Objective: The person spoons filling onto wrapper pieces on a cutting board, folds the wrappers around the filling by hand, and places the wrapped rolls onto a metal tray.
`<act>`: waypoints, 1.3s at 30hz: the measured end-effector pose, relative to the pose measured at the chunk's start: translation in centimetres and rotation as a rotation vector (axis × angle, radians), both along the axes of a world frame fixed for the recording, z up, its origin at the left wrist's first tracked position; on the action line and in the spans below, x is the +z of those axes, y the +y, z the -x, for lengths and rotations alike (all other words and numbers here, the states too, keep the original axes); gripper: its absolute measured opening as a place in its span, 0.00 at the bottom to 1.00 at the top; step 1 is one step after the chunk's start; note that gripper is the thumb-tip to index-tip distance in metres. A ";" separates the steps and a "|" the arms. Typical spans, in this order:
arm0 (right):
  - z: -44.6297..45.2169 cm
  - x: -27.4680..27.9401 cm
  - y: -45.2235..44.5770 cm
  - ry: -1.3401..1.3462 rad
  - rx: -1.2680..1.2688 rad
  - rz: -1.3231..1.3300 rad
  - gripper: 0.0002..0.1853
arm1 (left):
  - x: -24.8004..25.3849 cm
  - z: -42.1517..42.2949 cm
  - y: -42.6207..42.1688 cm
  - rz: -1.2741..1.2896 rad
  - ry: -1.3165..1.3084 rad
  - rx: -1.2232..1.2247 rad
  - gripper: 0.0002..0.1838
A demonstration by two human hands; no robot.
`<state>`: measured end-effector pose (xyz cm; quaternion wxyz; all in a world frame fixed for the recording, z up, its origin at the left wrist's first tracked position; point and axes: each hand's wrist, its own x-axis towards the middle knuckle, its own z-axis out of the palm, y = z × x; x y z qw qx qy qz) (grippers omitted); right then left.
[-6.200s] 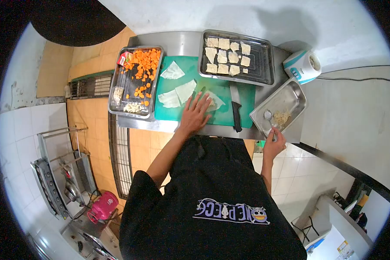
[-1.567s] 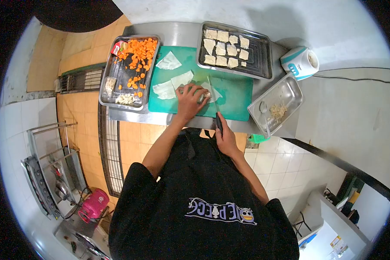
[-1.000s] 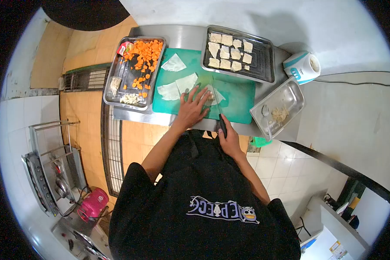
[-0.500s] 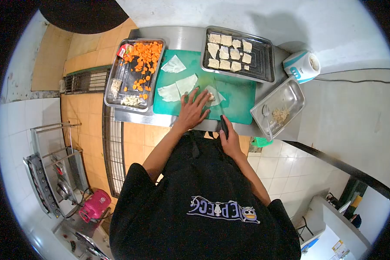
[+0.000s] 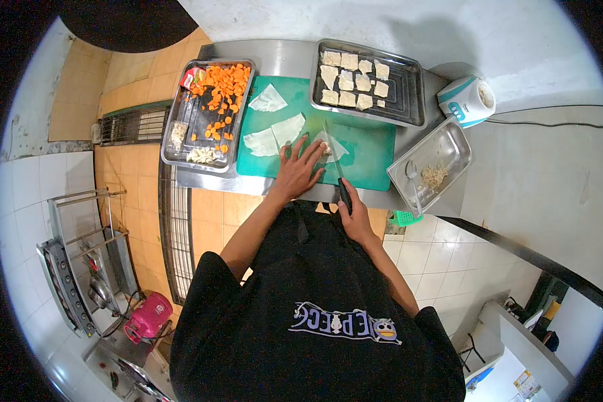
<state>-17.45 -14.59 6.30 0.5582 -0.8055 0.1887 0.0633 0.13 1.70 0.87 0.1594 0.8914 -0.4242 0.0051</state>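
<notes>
My left hand (image 5: 296, 173) rests with its fingers spread on the green cutting board (image 5: 365, 171), beside a pale wrapper sheet (image 5: 337, 149) that bears a small heap of filling (image 5: 325, 148). The fingertips are close to the filling. In my right hand (image 5: 355, 219) is the black handle of a knife (image 5: 345, 194); its blade points away from me and lies over the sheet, right of the filling. More pale sheets (image 5: 268, 99) lie on the left half of the board, one at the top and others partly overlapping near my left hand.
Left of the board, a metal tray (image 5: 171, 144) holds orange slices, a red packet and whitish pieces. Behind it, a dark tray (image 5: 409, 100) carries several pale squares. To the right are a metal pan (image 5: 459, 144) with filling and a spoon, and a white and blue appliance (image 5: 467, 102).
Since the oldest frame, my right hand has left the spoon in the pan and taken hold of the knife. Lately the blade has shifted slightly, while my left hand has stayed spread on the board.
</notes>
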 end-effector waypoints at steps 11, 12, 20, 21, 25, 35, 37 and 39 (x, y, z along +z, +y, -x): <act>-0.2 0.6 0.1 0.021 0.002 0.016 0.32 | 0.0 0.0 -0.1 0.024 -0.003 -0.003 0.38; -0.2 0.6 0.1 0.016 0.001 0.018 0.32 | 0.0 -0.1 -0.1 0.025 0.001 -0.002 0.38; -0.2 0.3 0.1 -0.027 -0.005 0.057 0.32 | -0.1 -0.1 0.0 0.019 -0.010 -0.006 0.37; -0.2 0.3 0.1 -0.026 -0.011 0.068 0.33 | -0.2 -0.1 0.0 0.020 -0.011 -0.008 0.37; -0.3 0.5 -0.1 -0.035 -0.031 0.117 0.33 | -0.1 -0.1 -0.1 0.034 -0.014 0.009 0.38; -1.6 4.3 -3.5 -0.036 0.130 0.432 0.29 | 0.7 0.6 0.4 0.087 0.004 0.048 0.35; -2.0 5.2 -4.9 0.027 0.167 0.478 0.28 | 0.7 0.8 0.6 0.096 0.014 0.066 0.35; -2.9 5.9 -6.7 0.136 0.199 0.446 0.26 | 0.5 0.5 0.6 0.112 -0.002 0.082 0.35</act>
